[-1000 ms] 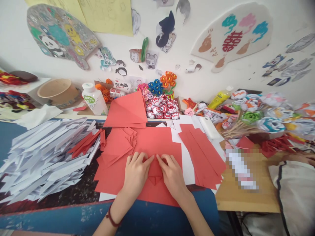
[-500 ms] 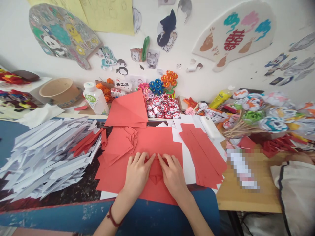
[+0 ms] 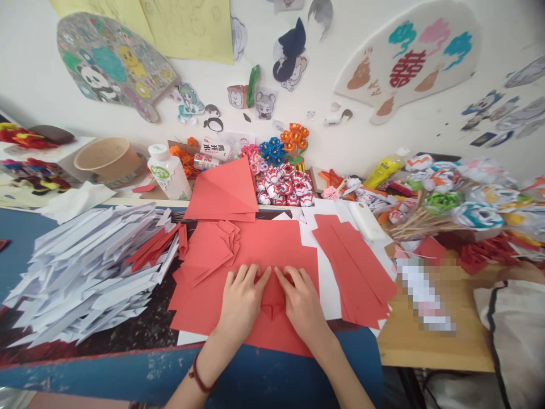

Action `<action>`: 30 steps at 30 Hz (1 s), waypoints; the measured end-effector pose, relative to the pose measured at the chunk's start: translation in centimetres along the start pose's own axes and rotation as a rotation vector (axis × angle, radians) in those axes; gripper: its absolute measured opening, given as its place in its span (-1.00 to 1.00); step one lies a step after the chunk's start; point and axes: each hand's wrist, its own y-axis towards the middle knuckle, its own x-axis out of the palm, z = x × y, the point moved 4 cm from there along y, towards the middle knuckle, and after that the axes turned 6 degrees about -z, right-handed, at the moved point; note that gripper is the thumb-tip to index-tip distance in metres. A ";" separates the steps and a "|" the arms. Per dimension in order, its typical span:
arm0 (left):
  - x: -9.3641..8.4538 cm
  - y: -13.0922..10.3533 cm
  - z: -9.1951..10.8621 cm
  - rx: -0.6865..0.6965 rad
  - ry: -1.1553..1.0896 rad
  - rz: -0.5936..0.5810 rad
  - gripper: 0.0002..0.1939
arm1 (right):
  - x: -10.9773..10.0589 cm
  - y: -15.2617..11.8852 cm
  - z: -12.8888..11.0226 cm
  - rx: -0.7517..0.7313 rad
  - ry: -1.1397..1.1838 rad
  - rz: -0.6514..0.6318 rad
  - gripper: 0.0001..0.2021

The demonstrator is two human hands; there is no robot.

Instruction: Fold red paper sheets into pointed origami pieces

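A small folded piece of red paper (image 3: 272, 296) lies between my hands, on top of larger red sheets (image 3: 281, 236). My left hand (image 3: 244, 295) pinches its far left edge between thumb and forefinger. On the other side, my right hand (image 3: 301, 295) grips the far right edge in the same way, the fingertips nearly meeting. The paper's near end comes to a folded point with a crease down its middle. Smaller red squares and folded bits (image 3: 213, 247) rest just beyond my left hand. Cut red strips (image 3: 355, 270) lie to the right.
A big heap of folded white paper strips (image 3: 97, 272) covers the left, with several red ones (image 3: 155, 247) on top. Behind stand a white bottle (image 3: 169, 173) and red-and-white paper flowers (image 3: 285, 186). Paper flowers on sticks (image 3: 443, 203) lie right, near another person's sleeve (image 3: 511, 335).
Both hands keep their pinch at the paper's far end, with only slight finger movement. The whole view has shifted a little.
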 end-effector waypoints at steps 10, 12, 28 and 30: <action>0.3 -0.1 0.1 0.017 -0.001 0.014 -0.57 | 0.1 0.0 -0.3 -0.028 -0.080 0.040 -0.43; 0.4 -0.1 0.1 0.025 0.007 0.014 -0.57 | 0.1 0.0 -0.4 -0.033 -0.093 0.041 -0.43; 0.8 -0.6 0.6 0.061 0.065 -0.011 -0.49 | 0.1 0.1 -0.7 -0.021 -0.161 0.028 -0.42; 0.8 -0.5 0.7 0.060 0.066 -0.005 -0.50 | 0.1 0.1 -0.8 -0.019 -0.167 0.028 -0.43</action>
